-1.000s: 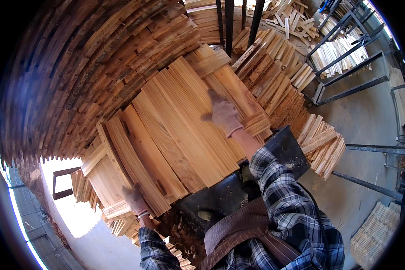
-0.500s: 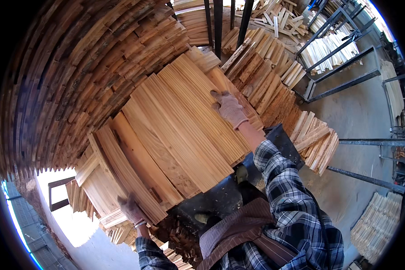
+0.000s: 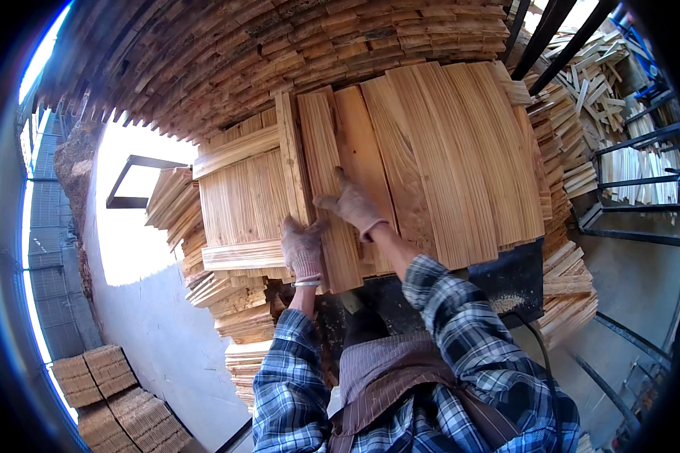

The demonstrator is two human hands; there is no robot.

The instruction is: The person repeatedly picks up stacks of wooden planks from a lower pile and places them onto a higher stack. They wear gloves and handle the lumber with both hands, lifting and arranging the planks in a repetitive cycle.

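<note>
Both my hands wear pale, dusty work gloves. My left hand rests at the near left edge of a loose wooden plank, thumb apart from the fingers. My right hand lies over the same plank, thumb and forefinger spread. Left of this plank, a narrow batten runs away from me. Farther left lies a panel of boards with crosswise strips at its far and near ends. To the right, several wide planks lie side by side.
A tall stack of rough boards rises along the far side. Stacked wood stands at the right, beside black metal frames. A dark surface shows under the planks' near ends. Bundled wood pieces sit at the lower left.
My view has swung left. My right hand has moved left across the planks, from the right-hand ones to the plank beside my left hand.
</note>
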